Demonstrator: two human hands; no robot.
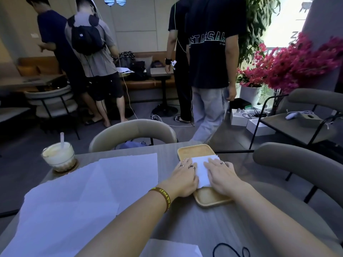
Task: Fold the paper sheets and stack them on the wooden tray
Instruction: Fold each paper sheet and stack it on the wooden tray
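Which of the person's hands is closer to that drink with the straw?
Left. The left hand lies right of the drink, pressing the folded paper; the right hand presses it farther right.

Tray [194,151] middle (beneath folded paper [201,171])

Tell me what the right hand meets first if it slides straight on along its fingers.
The right hand, flat on the folded paper, would cross bare wooden tray and likely meet its raised far rim first.

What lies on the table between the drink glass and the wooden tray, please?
In the head view, unfolded paper sheets lie flat between the drink glass and the wooden tray.
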